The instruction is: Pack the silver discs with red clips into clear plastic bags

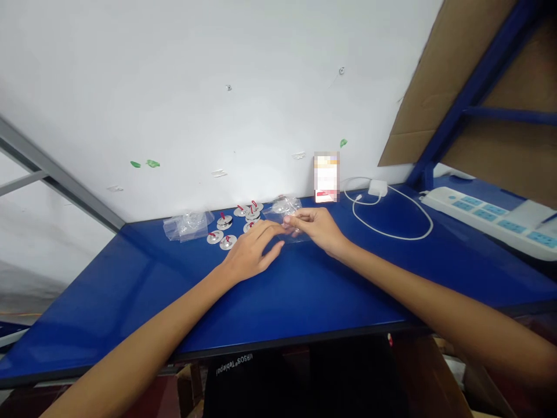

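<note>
My right hand (321,229) is closed in a pinch at the edge of a clear plastic bag (284,204) on the blue table. Just to its left, my left hand (252,249) has its fingers stretched out and the thumb apart. Its fingertips reach the bag beside my right fingers; whether they press on it I cannot tell. Shiny finger cymbals (225,222) with red loops lie in a loose group beyond my left hand, which partly hides some of them. What the bag holds is hard to make out.
More clear plastic bags (188,225) lie at the back left. A lit phone (326,177) leans against the white wall. Right of it are a white charger with cable (378,187) and a power strip (491,217). The table's front edge (296,339) is near me.
</note>
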A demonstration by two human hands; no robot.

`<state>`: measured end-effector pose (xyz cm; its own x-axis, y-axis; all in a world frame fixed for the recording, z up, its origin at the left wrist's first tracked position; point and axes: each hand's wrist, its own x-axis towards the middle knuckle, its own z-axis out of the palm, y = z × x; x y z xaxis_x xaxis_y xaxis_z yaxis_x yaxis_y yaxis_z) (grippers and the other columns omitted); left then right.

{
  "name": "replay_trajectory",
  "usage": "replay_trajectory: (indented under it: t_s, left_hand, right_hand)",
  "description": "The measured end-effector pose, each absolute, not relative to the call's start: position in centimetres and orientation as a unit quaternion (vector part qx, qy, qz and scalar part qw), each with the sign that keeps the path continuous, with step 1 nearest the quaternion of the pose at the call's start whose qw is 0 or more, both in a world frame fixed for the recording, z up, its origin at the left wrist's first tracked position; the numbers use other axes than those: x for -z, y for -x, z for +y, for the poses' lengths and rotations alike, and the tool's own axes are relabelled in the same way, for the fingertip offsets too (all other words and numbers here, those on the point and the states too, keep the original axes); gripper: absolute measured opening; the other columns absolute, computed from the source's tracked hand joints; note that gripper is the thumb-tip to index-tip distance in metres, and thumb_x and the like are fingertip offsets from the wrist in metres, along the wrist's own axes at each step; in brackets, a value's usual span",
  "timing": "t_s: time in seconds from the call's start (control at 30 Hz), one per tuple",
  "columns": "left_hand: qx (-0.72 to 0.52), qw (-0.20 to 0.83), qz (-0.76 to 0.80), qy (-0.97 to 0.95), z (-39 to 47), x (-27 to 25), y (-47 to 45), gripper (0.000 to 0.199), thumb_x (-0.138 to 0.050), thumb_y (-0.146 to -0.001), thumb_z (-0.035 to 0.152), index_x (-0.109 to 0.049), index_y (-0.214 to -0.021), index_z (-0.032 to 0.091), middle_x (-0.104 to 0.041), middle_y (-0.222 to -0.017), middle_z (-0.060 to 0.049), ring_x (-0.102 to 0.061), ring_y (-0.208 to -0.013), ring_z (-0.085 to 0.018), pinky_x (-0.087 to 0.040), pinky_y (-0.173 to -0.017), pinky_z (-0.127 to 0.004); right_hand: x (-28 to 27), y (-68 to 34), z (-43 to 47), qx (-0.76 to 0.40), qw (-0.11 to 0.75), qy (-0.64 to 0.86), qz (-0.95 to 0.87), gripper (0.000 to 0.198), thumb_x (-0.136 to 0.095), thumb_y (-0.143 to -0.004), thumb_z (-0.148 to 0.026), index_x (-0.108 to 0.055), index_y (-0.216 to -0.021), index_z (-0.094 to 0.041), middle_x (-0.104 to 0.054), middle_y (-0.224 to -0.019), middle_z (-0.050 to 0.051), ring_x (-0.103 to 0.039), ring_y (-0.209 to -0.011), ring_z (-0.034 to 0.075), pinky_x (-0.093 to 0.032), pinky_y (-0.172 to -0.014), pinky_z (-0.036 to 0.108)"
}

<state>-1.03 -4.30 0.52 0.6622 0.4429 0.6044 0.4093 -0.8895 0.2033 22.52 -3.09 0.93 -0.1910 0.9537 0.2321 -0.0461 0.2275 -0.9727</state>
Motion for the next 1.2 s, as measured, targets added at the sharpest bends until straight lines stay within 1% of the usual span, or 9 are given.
replay_trajectory:
  t_s: [0.17,0.27,0.37,0.67,0.77,0.87,0.93,1.07,1.2]
  left_hand:
    - [-0.412,-0.014,0.277,-0.868,-3.8,-0.8,1.6,0.03,-0.063,-0.109,0.023,-0.062,-0.139,0.025,-0.072,-0.129,-0.012,-0.072,-0.113,-0.026,-0.063,-0.092,-0.042]
    - [-0.398,0.009,0.303,-0.866,-3.9,-0.8,1.7,0.035,-0.063,-0.11,0.028,-0.061,-0.145,0.027,-0.071,-0.136,-0.011,-0.069,-0.081,-0.016,-0.061,-0.076,-0.033]
    - [-0.378,0.043,0.326,-0.865,-4.1,-0.9,1.5,0.034,-0.064,-0.111,0.032,-0.063,-0.144,0.028,-0.075,-0.124,-0.006,-0.053,-0.057,-0.009,-0.056,-0.069,-0.029]
    - [-0.393,0.085,0.352,-0.845,-5.2,-1.9,0.8,0.008,-0.068,-0.107,0.03,-0.074,-0.111,0.025,-0.076,-0.087,0.002,-0.063,-0.058,-0.011,-0.055,-0.068,-0.027]
    - [-0.387,0.169,0.369,-0.828,-5.6,-2.0,0.7,0.011,-0.065,-0.109,0.031,-0.072,-0.114,0.024,-0.07,-0.069,0.007,-0.065,-0.05,-0.011,-0.055,-0.063,-0.025]
    - [-0.373,0.193,0.363,-0.832,-5.7,-2.0,0.7,0.012,-0.061,-0.11,0.03,-0.069,-0.116,0.023,-0.071,-0.07,0.006,-0.067,-0.051,-0.011,-0.054,-0.061,-0.024]
    - [-0.351,0.157,0.338,-0.859,-5.6,-1.9,0.9,0.011,-0.06,-0.108,0.025,-0.068,-0.114,0.022,-0.074,-0.076,0.004,-0.067,-0.055,-0.012,-0.053,-0.061,-0.024]
    - [-0.325,0.088,0.275,-0.9,-5.8,-2.0,1.0,0.013,-0.058,-0.106,0.02,-0.068,-0.114,0.021,-0.079,-0.095,-0.001,-0.068,-0.064,-0.011,-0.051,-0.063,-0.024]
    - [-0.318,0.215,0.258,-0.887,-6.4,-2.5,0.8,0.006,-0.057,-0.109,0.02,-0.062,-0.112,0.022,-0.078,-0.085,0.001,-0.072,-0.063,-0.011,-0.052,-0.06,-0.021]
  right_hand:
    - [-0.8,-23.0,-2.5,-0.467,0.497,0.38,-0.625,0.046,-0.092,-0.081,-0.065,-0.085,-0.088,-0.019,-0.085,-0.088,0.009,-0.081,-0.076,0.023,-0.065,-0.069,0.034]
    - [-0.6,-23.1,-2.4,-0.425,0.493,0.386,-0.653,0.043,-0.089,-0.084,-0.064,-0.085,-0.088,-0.021,-0.083,-0.082,0.006,-0.08,-0.074,0.024,-0.064,-0.07,0.035]
    - [-0.6,-23.1,-2.8,-0.345,0.485,0.392,-0.701,0.035,-0.083,-0.093,-0.059,-0.085,-0.091,-0.024,-0.084,-0.085,0.004,-0.079,-0.078,0.024,-0.06,-0.075,0.035]
    - [-2.0,-22.8,-4.7,-0.203,0.45,0.37,-0.787,0.018,-0.075,-0.103,-0.046,-0.085,-0.102,-0.031,-0.085,-0.102,0.0,-0.079,-0.09,0.024,-0.06,-0.086,0.039]
    - [-2.7,-22.9,-5.3,-0.228,0.412,0.347,-0.811,0.028,-0.081,-0.098,-0.043,-0.08,-0.124,-0.032,-0.083,-0.121,0.003,-0.079,-0.108,0.028,-0.061,-0.101,0.045]
    - [-2.8,-22.8,-5.3,-0.274,0.367,0.344,-0.82,0.057,-0.087,-0.091,-0.038,-0.068,-0.145,-0.032,-0.074,-0.143,0.007,-0.072,-0.127,0.033,-0.056,-0.114,0.054]
    - [-2.6,-22.9,-5.0,-0.379,0.349,0.318,-0.796,0.063,-0.085,-0.092,-0.038,-0.063,-0.151,-0.03,-0.069,-0.149,0.01,-0.067,-0.136,0.034,-0.054,-0.118,0.056]
    - [-2.5,-23.4,-4.5,-0.601,0.287,0.278,-0.692,0.066,-0.084,-0.095,-0.037,-0.056,-0.154,-0.026,-0.073,-0.136,0.011,-0.071,-0.128,0.029,-0.057,-0.114,0.051]
    - [-2.9,-23.6,-4.6,-0.673,0.25,0.263,-0.645,0.057,-0.085,-0.092,-0.027,-0.062,-0.143,-0.022,-0.075,-0.116,0.007,-0.074,-0.106,0.023,-0.061,-0.102,0.041]
